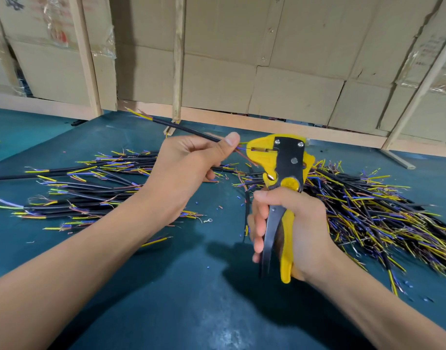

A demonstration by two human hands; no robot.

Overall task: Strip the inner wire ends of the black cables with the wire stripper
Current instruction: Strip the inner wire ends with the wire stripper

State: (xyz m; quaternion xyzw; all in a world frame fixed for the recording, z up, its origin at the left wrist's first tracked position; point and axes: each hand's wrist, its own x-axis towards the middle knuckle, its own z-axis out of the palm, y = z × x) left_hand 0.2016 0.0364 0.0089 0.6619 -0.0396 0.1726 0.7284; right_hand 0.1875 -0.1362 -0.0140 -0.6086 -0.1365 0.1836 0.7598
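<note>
My left hand (191, 168) pinches a black cable (184, 129) between thumb and fingers. The cable slants up to the left, with yellow and blue inner wires at its far tip. Its near end points into the jaws of the yellow and black wire stripper (282, 160). My right hand (290, 231) grips the stripper's handles, the tool standing upright above the table. A thin inner wire reaches from my left thumb to the jaw.
A loose pile of black cables (95, 188) lies on the teal table (191, 286) to the left, and a bigger heap of cables (368, 210) to the right. Small insulation scraps dot the table. Cardboard panels on a wooden frame (177, 59) close off the back.
</note>
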